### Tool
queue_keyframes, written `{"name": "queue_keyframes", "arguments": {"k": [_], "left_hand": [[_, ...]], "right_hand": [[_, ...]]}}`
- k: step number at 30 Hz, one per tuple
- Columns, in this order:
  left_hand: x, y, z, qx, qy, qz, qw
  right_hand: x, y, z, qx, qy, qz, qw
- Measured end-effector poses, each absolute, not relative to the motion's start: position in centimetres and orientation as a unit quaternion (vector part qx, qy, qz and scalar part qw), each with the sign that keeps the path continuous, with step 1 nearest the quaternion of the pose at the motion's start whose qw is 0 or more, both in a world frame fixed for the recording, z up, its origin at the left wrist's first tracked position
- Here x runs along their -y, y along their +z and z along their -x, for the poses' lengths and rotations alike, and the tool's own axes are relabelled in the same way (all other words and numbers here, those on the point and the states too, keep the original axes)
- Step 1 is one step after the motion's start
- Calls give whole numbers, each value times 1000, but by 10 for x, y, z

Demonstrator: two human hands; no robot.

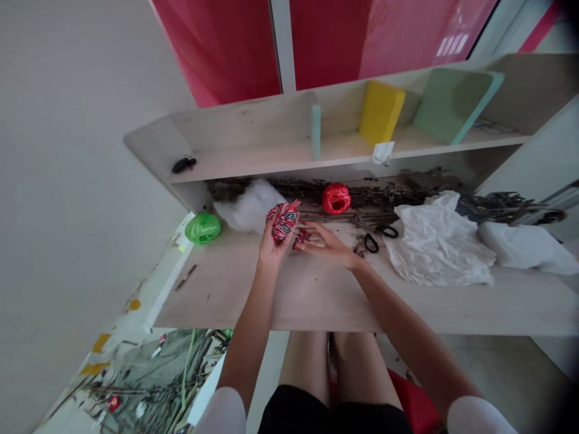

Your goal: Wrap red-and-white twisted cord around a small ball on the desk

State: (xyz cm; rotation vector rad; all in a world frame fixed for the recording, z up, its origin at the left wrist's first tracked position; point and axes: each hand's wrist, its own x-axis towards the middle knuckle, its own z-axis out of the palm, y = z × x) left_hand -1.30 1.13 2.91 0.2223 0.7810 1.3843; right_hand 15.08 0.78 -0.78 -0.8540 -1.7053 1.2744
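Front was fine, back was a mess

Easy way in was over the front of the desk [316, 304], between the arms [250, 316]. Further in, fluff [248, 205] crowded the left hand [272, 244], twigs [371, 196] and a red roll [332, 194] blocked the back under the shelf [253, 161], scissors [378, 240] and a white sheet [436, 244] hemmed in the right hand [331, 245].

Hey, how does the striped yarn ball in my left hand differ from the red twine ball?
The yarn ball mixes red, white and dark strands; the red twine ball is plain red. The yarn ball is in your left hand; the red twine ball sits untouched by the twigs. The red twine ball shows a hollow opening; the yarn ball shows none. Both look rounded.
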Motion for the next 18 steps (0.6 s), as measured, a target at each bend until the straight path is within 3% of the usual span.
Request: {"name": "queue_keyframes", "arguments": {"k": [4,13,18], "left_hand": [[-9,31,11,-332,613,-108,709],[-13,30,23,-294,682,-110,661],[-14,26,30,-316,681,-122,650]], "right_hand": [[-8,-18,-143,664,590,319,329],[-4,-2,-157,503,715,323,364],[-4,1,-161,490,718,291,400]]}}
